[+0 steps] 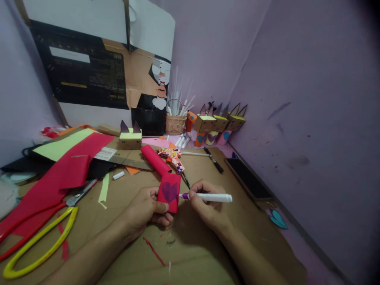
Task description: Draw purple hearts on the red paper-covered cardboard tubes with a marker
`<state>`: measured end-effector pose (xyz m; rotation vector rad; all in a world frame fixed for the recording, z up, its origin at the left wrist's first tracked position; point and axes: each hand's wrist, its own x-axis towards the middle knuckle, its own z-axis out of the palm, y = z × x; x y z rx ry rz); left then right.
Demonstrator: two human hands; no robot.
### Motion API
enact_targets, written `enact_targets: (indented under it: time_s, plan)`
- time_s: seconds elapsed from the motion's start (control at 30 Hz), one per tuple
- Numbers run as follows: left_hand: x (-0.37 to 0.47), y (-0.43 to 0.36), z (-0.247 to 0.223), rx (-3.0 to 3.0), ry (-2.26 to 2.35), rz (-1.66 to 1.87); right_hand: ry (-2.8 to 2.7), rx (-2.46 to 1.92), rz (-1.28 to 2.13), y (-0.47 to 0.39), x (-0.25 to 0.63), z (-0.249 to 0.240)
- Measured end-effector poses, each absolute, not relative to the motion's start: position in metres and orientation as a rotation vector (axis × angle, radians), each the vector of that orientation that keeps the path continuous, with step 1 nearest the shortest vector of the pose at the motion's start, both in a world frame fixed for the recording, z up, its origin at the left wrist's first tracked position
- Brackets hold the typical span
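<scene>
My left hand [150,208] grips a small red paper piece [174,206] by its left and lower edges; whether it is flat or a tube I cannot tell. A purple heart [169,192] fills much of its face. Between the thumb and fingers of my right hand [209,204] is a purple marker [218,197] with a white barrel, its tip touching or very near the heart's right edge. Just behind lie a rolled red paper [156,159] and a glue gun [175,157] with a colourful pattern.
Scissors [41,237] and red sheets [71,170] lie at the left. A cat-eared box [130,139], a basket of glue sticks [175,123] and eared figures [205,123] stand behind. A phone [248,178] lies along the right wall, near a blue paper heart [278,219].
</scene>
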<state>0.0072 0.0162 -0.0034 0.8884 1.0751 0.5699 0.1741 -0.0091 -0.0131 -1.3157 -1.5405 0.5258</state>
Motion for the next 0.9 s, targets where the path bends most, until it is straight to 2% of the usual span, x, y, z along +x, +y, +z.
enact_targets:
  time_s: [0.37,0.57,0.73,0.9]
  plan:
    - [0.007,0.016,-0.004,0.888,1.063,0.576,-1.558,-1.318,0.553,-0.007,0.171,-0.016]
    - [0.007,0.016,-0.005,0.89,1.067,0.565,-1.331,-1.285,0.641,-0.007,0.174,-0.016]
    - [0.005,0.017,-0.004,0.883,0.976,0.602,-0.989,-1.122,0.933,0.002,0.173,-0.018]
    - [0.004,0.011,-0.003,0.863,0.837,0.57,-0.742,-0.76,1.465,0.009,0.172,-0.018]
